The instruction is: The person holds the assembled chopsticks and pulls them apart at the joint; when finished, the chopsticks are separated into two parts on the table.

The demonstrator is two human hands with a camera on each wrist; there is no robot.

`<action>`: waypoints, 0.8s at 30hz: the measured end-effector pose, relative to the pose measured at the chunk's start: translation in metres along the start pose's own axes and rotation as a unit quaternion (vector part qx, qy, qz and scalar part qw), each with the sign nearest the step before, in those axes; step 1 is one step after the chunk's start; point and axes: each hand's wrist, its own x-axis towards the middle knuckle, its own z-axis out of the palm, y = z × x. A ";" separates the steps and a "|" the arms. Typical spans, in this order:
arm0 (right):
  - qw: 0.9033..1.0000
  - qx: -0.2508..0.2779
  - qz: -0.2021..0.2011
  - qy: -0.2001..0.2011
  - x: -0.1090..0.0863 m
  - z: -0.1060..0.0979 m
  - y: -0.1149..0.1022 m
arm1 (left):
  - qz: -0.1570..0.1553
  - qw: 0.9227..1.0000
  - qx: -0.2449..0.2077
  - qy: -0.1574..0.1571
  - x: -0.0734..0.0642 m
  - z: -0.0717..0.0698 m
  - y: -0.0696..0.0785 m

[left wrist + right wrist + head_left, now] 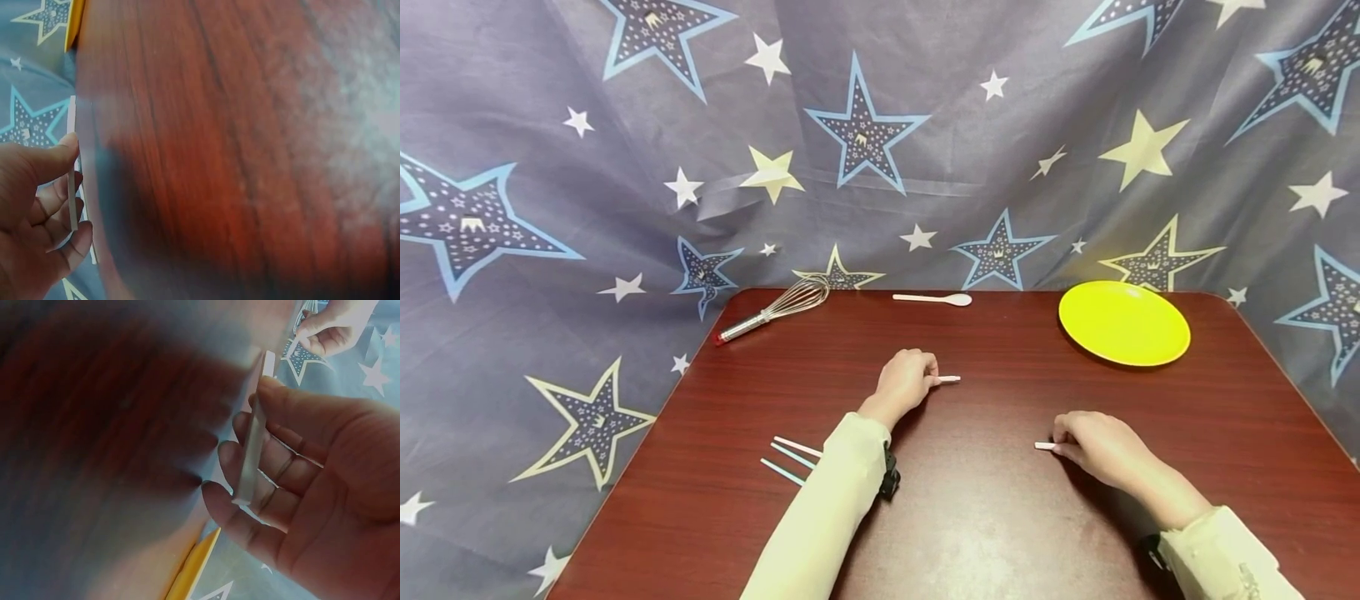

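Over the middle of the table, my left hand (904, 382) pinches a thin white stick (951, 379), one end of which points right. In the left wrist view the thumb presses this straight stick (72, 115) against the fingers. Lower and to the right, my right hand (1101, 446) holds another white stick (1043, 446), its tip toward the left. The right wrist view shows that squared stick (250, 456) between thumb and fingers. Beside the left forearm lie a white stick (793, 445) and two blue sticks (790, 454), (781, 471), their near ends hidden by the sleeve.
A whisk (790, 299) lies at the table's back left corner. Along the back edge lies a white spoon (957, 299). A yellow plate (1123, 323) sits at the back right. Behind the reddish-brown table (985, 533) hangs a star-patterned cloth (955, 158).
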 end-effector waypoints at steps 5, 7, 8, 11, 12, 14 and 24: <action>1.000 0.022 -0.008 -0.008 0.002 -0.001 0.003 | -0.013 0.999 -0.043 -0.007 0.002 -0.001 -0.006; 0.999 0.035 -0.002 -0.018 0.004 -0.002 0.004 | -0.019 0.998 -0.053 -0.013 0.002 -0.002 -0.007; 0.999 0.041 0.003 -0.023 0.004 -0.002 0.005 | -0.021 0.998 -0.055 -0.016 0.002 -0.002 -0.007; 0.998 0.055 0.018 -0.035 0.005 -0.002 0.006 | -0.030 0.998 -0.059 -0.023 0.003 0.000 -0.009; 0.997 0.058 0.022 -0.038 0.006 -0.002 0.006 | -0.031 0.998 -0.058 -0.025 0.003 0.001 -0.010; 0.997 0.061 0.029 -0.043 0.007 -0.003 0.006 | -0.033 0.998 -0.055 -0.025 0.003 0.001 -0.010; 0.996 0.055 0.047 -0.052 0.011 -0.006 0.008 | -0.035 0.997 -0.056 -0.029 0.003 0.000 -0.012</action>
